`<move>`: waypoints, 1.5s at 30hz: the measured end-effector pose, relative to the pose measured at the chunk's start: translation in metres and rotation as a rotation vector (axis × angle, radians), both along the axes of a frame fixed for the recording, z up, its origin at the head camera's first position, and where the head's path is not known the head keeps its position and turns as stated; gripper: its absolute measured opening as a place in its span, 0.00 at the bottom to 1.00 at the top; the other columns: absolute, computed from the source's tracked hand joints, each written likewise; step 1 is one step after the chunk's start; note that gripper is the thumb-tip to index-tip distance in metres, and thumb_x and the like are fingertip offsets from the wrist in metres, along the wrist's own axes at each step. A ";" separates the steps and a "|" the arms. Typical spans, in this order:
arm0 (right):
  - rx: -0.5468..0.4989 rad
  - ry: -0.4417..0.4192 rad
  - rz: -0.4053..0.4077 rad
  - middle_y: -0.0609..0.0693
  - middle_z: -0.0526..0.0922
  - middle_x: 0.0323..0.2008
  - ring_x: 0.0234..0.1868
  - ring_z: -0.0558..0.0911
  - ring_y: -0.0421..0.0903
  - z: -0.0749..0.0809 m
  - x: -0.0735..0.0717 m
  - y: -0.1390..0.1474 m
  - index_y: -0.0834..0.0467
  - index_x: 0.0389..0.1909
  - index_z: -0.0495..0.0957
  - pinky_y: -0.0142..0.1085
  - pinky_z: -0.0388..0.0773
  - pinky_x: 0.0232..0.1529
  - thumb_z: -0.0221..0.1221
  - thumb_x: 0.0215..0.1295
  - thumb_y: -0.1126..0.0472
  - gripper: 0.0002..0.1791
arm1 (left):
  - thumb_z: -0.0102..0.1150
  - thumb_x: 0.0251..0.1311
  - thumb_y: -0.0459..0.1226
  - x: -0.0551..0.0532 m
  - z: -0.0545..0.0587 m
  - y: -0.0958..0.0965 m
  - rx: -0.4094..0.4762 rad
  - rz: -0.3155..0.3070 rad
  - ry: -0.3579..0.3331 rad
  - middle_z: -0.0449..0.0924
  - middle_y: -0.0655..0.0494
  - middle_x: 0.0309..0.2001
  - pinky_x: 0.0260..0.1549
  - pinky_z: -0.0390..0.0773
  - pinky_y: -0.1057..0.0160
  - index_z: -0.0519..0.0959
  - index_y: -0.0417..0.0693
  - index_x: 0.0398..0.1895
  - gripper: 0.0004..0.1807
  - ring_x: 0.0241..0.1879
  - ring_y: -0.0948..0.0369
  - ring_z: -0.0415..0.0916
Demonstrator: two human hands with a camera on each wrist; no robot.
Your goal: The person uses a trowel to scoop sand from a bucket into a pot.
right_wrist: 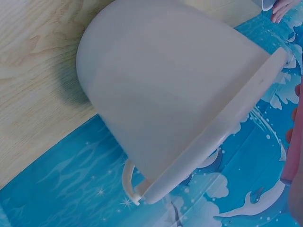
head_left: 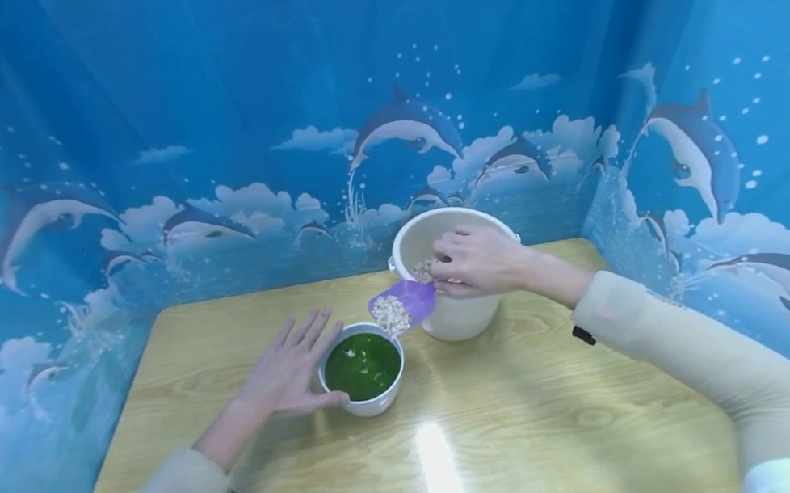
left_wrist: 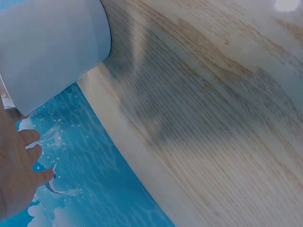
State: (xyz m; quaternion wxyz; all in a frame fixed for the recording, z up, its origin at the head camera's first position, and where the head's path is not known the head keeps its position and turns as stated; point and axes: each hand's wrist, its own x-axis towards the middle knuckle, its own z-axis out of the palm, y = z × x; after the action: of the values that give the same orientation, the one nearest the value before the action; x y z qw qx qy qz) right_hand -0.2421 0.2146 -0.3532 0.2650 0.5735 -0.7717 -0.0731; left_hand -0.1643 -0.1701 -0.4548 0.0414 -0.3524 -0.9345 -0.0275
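A white bowl (head_left: 376, 405) on the table contains green liquid (head_left: 361, 368) with a few pale bits floating in it. My left hand (head_left: 295, 368) is at the bowl's left side, fingers straight and spread, thumb by the near rim; it also shows in the left wrist view (left_wrist: 19, 165). My right hand (head_left: 480, 261) grips a purple scoop (head_left: 419, 299) over the near rim of the white bucket (head_left: 462, 318). Pale flakes (head_left: 390, 314) fill the scoop, whose front end reaches the bowl's far right rim. More flakes (head_left: 423, 270) are inside the bucket.
The wooden table (head_left: 570, 438) carries the bowl and bucket. Behind and beside it hangs a blue curtain (head_left: 236, 134) printed with dolphins. A handle loop (right_wrist: 129, 179) sticks out from the bucket's side in the right wrist view.
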 end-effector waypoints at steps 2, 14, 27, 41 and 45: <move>0.014 0.003 -0.005 0.47 0.82 0.34 0.33 0.77 0.44 -0.001 0.001 -0.003 0.49 0.37 0.81 0.36 0.75 0.37 0.65 0.69 0.48 0.09 | 0.61 0.55 0.75 0.000 -0.001 0.000 0.001 0.002 -0.002 0.48 0.38 0.85 0.82 0.52 0.33 0.55 0.45 0.85 0.64 0.84 0.39 0.51; 0.078 0.002 -0.034 0.47 0.83 0.37 0.36 0.78 0.44 -0.009 0.003 -0.016 0.48 0.41 0.81 0.35 0.77 0.39 0.62 0.73 0.47 0.09 | 0.56 0.55 0.78 0.000 -0.002 0.000 0.023 0.006 -0.011 0.50 0.38 0.85 0.81 0.55 0.33 0.58 0.45 0.84 0.64 0.84 0.39 0.51; 0.210 -0.018 -0.077 0.46 0.84 0.40 0.41 0.80 0.43 -0.012 0.007 -0.031 0.45 0.45 0.82 0.36 0.79 0.45 0.57 0.76 0.44 0.11 | 0.60 0.55 0.75 0.003 -0.002 0.001 0.028 0.017 -0.018 0.49 0.38 0.85 0.82 0.54 0.33 0.57 0.45 0.84 0.63 0.84 0.39 0.52; 0.285 0.003 -0.074 0.45 0.85 0.44 0.44 0.82 0.43 -0.016 0.010 -0.047 0.45 0.44 0.81 0.35 0.81 0.48 0.55 0.78 0.43 0.12 | 0.62 0.54 0.74 0.004 -0.003 0.001 0.046 0.014 -0.004 0.51 0.36 0.84 0.80 0.56 0.31 0.59 0.44 0.83 0.63 0.83 0.38 0.54; 0.308 -0.010 -0.087 0.46 0.85 0.46 0.47 0.83 0.43 -0.016 0.011 -0.052 0.45 0.47 0.82 0.36 0.81 0.50 0.53 0.79 0.43 0.14 | 0.61 0.54 0.75 0.004 -0.002 0.001 0.044 0.023 -0.023 0.50 0.38 0.85 0.81 0.54 0.32 0.58 0.45 0.84 0.63 0.84 0.39 0.51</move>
State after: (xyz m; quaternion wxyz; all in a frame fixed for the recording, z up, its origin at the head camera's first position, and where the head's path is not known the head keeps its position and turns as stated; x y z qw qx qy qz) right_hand -0.2314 0.1624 -0.3691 0.1665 0.5736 -0.7769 -0.1992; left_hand -0.1608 -0.1692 -0.4572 0.0388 -0.3405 -0.9380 -0.0515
